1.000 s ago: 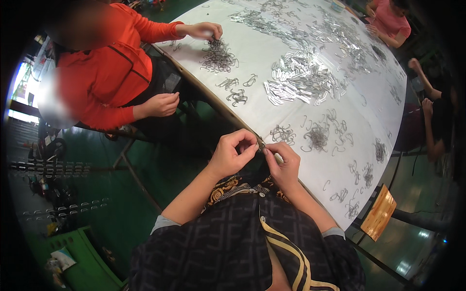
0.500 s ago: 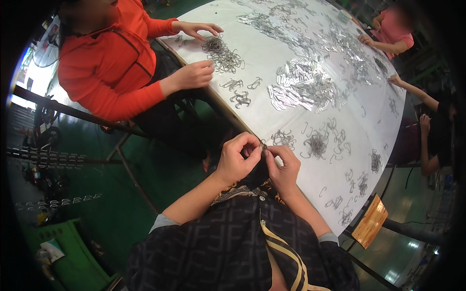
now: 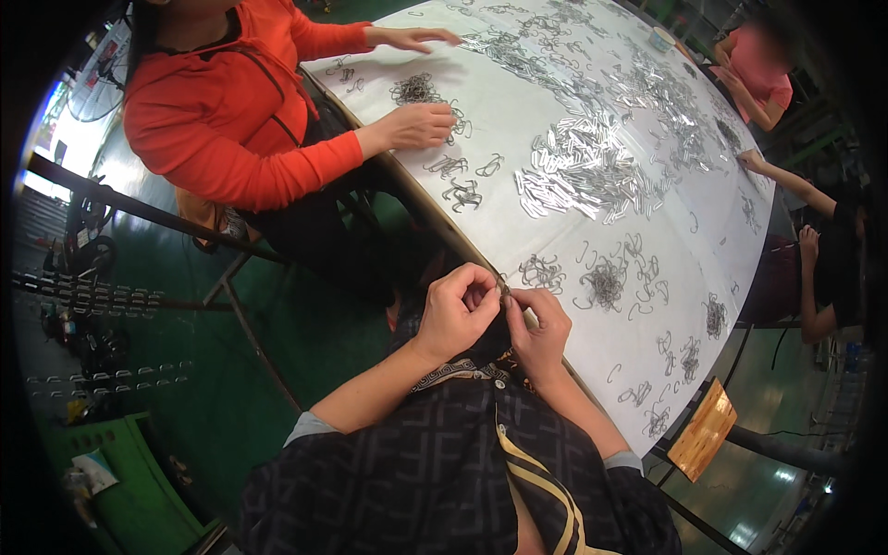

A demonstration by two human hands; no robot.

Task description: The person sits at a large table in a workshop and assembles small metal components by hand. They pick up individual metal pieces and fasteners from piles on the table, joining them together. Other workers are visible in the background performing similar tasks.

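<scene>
At the table's near edge my left hand and my right hand meet, thumb and fingertips of each pinched together. Between them is a small dark metal hook, mostly covered by the fingertips, so its exact shape is hard to see. Just beyond lie a small cluster of curved wire hooks and a denser heap of hooks on the white-covered table. Farther back spreads a large pile of shiny silver metal strips.
A co-worker in an orange-red jacket sits at the left, one hand at a hook pile. Other people are at the far right side. A wooden stool stands right of the table. A dark metal rail crosses at left.
The co-worker's far hand has reached forward toward the strips, and the nearer hand has moved right over the hooks. My hands keep their pinch, nearly unmoved. The pink-shirted person's hands have drawn back.
</scene>
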